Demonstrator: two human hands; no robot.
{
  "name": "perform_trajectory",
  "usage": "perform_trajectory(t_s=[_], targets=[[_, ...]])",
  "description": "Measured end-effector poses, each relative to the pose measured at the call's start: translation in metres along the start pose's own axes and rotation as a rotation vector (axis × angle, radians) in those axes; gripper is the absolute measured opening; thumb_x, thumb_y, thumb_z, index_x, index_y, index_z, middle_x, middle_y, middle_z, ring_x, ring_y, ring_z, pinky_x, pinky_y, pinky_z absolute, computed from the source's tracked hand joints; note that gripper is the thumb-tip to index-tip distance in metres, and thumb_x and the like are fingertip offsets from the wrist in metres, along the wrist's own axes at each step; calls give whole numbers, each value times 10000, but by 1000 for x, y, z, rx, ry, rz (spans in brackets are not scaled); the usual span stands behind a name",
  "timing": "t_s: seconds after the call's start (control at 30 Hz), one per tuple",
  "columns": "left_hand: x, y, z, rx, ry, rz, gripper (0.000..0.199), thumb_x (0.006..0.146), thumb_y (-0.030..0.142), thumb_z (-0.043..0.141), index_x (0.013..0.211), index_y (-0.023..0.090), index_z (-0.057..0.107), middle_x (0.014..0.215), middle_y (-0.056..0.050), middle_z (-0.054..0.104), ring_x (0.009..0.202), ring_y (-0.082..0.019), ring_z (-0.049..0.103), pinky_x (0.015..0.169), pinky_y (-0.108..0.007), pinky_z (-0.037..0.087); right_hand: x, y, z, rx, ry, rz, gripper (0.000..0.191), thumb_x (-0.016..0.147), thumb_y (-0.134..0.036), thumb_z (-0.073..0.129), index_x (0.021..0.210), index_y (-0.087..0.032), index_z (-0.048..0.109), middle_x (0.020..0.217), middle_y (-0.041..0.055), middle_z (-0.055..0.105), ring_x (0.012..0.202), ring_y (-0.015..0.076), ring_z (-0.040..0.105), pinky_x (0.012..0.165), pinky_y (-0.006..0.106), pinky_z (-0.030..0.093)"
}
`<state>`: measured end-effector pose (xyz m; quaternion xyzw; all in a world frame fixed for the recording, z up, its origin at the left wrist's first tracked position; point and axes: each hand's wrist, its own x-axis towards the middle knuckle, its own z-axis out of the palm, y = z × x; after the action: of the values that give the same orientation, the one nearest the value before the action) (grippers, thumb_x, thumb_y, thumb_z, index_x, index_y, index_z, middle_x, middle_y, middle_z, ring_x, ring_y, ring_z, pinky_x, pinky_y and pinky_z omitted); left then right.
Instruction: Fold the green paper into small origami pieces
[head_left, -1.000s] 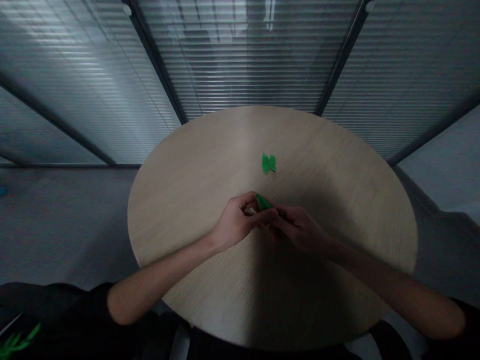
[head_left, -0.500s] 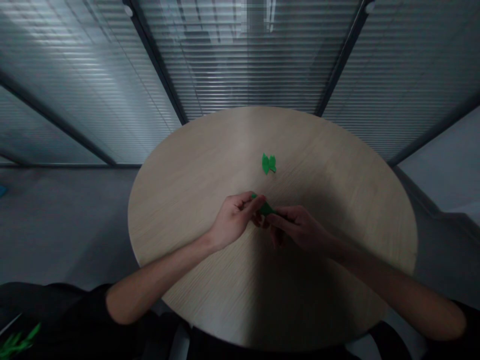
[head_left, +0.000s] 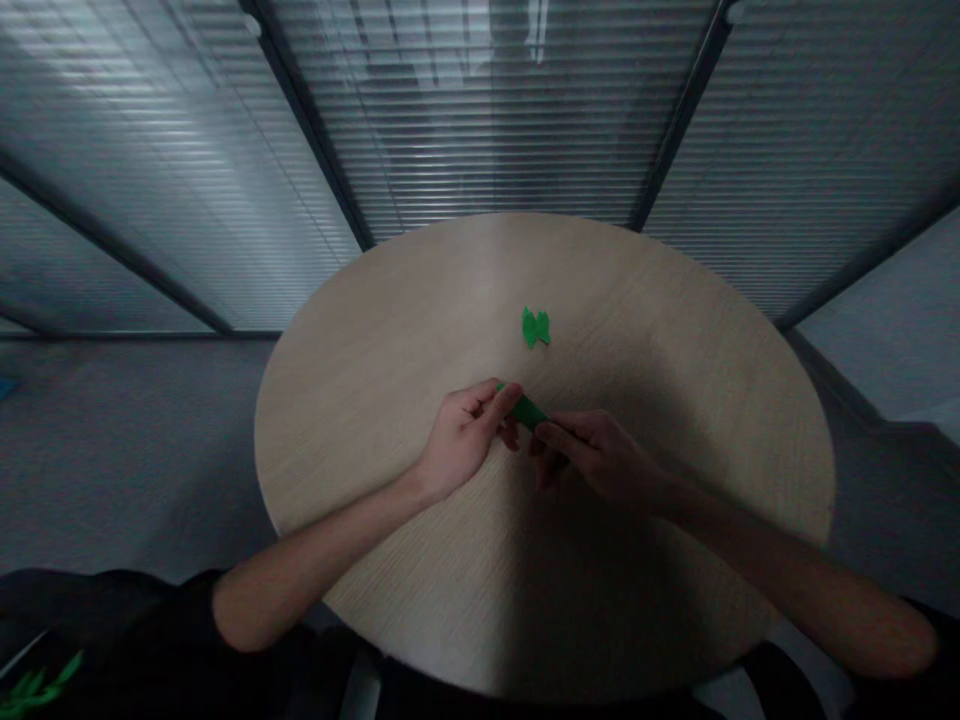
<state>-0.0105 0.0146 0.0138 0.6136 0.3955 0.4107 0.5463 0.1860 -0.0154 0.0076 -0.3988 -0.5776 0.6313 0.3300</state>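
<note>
A small flat green strip [head_left: 528, 412], perhaps folded paper, is held above the table between my two hands. My left hand [head_left: 466, 432] pinches its upper left end between thumb and fingers. At the lower right end, my right hand [head_left: 596, 452] grips the strip with thumb and forefinger, its other fingers curled below in shadow. Both ends of the strip are hidden by my fingers. Beyond my hands, a green butterfly-like piece [head_left: 535, 327] with two pointed lobes lies on the table, apart from both hands.
The round pale wooden table [head_left: 390, 330] fills the middle of the view. Behind it stand glass panels with blinds [head_left: 495, 150] in dark frames. A blurred green leafy shape [head_left: 45, 685] shows at the lower left, and dark chair parts sit along the near edge.
My left hand has shifted slightly up and left, and more of the green strip shows between my hands. My right hand stays nearly in place, its lower fingers moved a little.
</note>
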Motion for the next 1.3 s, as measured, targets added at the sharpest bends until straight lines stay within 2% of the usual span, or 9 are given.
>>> perform_trajectory(t_s=[0.2,0.5,0.7,0.87,1.03,1.17,1.3], targets=[[1,2,-1,-41,39,7,342,964,446,644,825,136,677,601,-8,656,517,-106,627,524,-209,516,1,-2,-1,4,-56,-45,343,981,-494,641,997,-157,701,780,22,719,675,127,699,658,244,580],[3,2,-2,-112,37,-4,321,885,432,742,771,145,654,633,-12,673,527,-106,635,517,-210,558,0,-4,-3,-83,-2,-92,312,993,-455,608,923,-162,691,773,27,706,688,139,685,666,264,565],[1,6,1,-103,-18,6,249,890,358,717,792,129,709,675,-27,690,566,-106,641,535,-199,569,0,-4,-1,-244,74,-150,351,1015,-465,572,860,-169,683,749,32,703,668,141,668,621,256,515],[0,8,1,-106,-14,15,189,878,300,725,801,128,733,666,-17,681,556,-100,640,529,-189,562,1,-2,-3,-226,93,-201,369,1042,-443,531,842,-172,681,684,13,698,608,122,649,612,250,500],[1,6,1,-156,-50,-29,197,875,318,738,817,129,743,695,-30,709,595,-117,671,577,-211,593,1,1,-3,-232,125,-205,344,1043,-427,533,883,-172,700,656,-2,693,580,112,628,592,244,476],[1,6,1,-169,-44,-86,208,855,329,755,811,125,750,732,-46,735,628,-125,684,618,-229,615,-1,-1,-2,-307,153,-207,344,1028,-397,559,791,-177,677,632,-5,678,570,106,608,574,237,452],[0,9,1,-115,-36,-79,203,857,316,749,776,129,747,692,-35,716,605,-121,670,601,-224,596,-1,-3,-1,-302,150,-193,361,1015,-384,569,735,-176,661,620,2,676,559,107,609,561,234,450]])
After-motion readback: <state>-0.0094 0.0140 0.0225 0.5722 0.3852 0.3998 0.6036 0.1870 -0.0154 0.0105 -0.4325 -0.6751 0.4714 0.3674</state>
